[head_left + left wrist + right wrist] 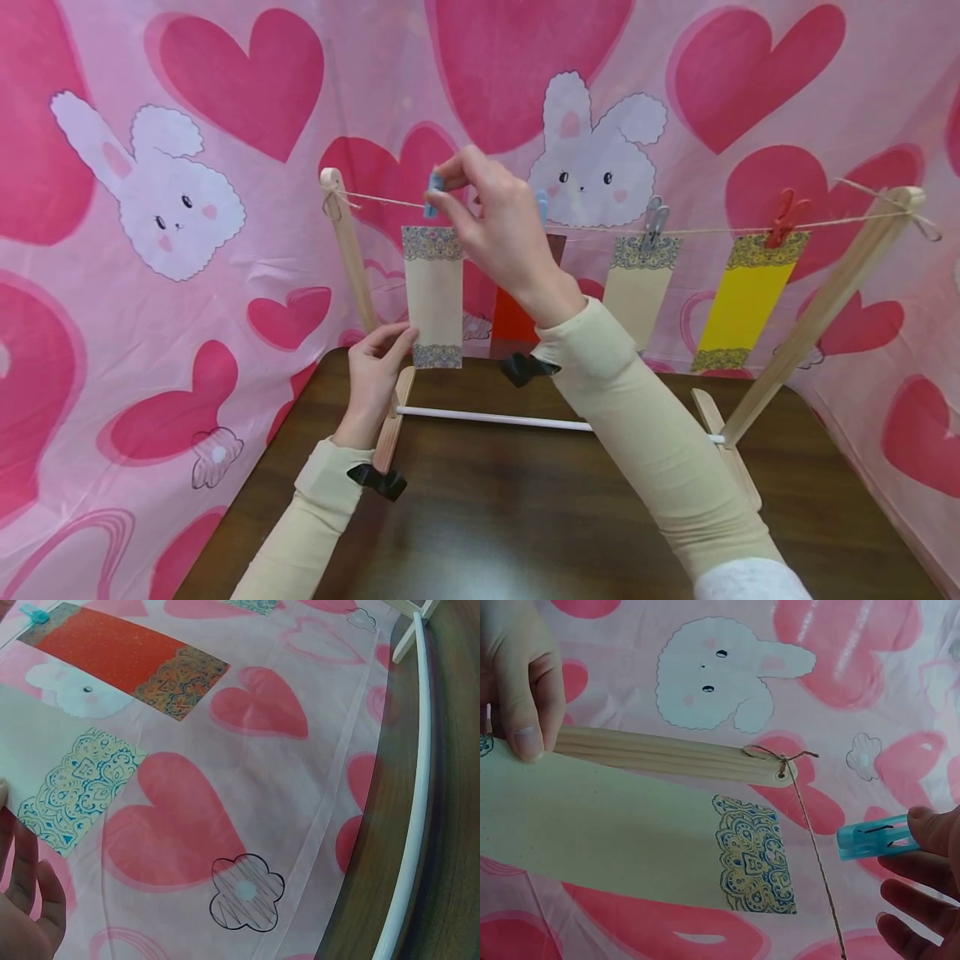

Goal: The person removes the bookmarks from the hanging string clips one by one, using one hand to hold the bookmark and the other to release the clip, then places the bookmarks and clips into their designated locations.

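My left hand [375,371] pinches the lower left edge of a cream paper strip [435,300] with lacy patterned bands at both ends. The strip hangs upright, its top edge just below the string [381,199]. Between thumb and fingers, my right hand [506,225] pinches a light blue clothespin [432,197] at the height of the string. In the right wrist view, the clothespin [874,835] lies across the string [815,844] from the strip's patterned end [756,859], apart from it. The left thumb shows on the strip's edge there.
The string runs between a left wooden post [347,250] and a right wooden post [825,317], joined low by a white rod [495,418]. A red strip [513,323], another cream strip [636,292] and a yellow strip [752,292] hang clipped along it. Below is a dark wooden table [480,500].
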`<state>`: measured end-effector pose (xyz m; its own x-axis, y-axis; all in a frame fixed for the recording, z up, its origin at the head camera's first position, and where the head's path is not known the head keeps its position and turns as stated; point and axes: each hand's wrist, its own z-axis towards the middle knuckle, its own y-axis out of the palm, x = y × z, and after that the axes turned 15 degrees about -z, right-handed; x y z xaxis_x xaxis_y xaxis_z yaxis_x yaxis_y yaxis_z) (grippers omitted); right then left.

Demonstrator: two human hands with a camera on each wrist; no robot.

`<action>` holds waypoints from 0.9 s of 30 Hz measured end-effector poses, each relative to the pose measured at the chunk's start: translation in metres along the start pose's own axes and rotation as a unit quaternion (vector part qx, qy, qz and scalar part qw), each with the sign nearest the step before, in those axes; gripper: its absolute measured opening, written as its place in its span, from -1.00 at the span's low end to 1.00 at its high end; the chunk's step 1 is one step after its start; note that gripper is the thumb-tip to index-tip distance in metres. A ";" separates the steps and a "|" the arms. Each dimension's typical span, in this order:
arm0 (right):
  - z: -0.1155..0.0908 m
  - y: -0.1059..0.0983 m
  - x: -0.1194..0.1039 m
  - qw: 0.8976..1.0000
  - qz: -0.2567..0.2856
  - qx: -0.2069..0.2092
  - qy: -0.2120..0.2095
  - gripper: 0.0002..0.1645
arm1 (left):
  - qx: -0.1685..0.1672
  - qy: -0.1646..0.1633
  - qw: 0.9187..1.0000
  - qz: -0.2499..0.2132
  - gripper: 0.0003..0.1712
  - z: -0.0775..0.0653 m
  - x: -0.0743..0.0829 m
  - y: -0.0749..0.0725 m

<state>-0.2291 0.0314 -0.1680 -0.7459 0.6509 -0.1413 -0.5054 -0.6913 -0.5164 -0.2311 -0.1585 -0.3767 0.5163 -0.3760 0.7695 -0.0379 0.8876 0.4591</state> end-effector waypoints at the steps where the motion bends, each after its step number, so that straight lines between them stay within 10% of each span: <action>1: -0.001 0.000 0.000 1.000 0.000 0.000 -0.003 -0.71 | 0.000 0.001 1.000 0.001 -0.83 -0.001 0.000 -0.001; 27: -0.030 -0.015 0.006 0.999 0.018 -0.020 0.021 -0.65 | -0.007 -0.008 1.000 -0.024 -0.90 -0.016 0.003 -0.009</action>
<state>-0.2130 0.0555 -0.1863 -0.7440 0.6392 -0.1943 -0.4608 -0.7016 -0.5435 -0.2157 -0.1638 -0.3857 0.5029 -0.4231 0.7537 -0.0015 0.8716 0.4902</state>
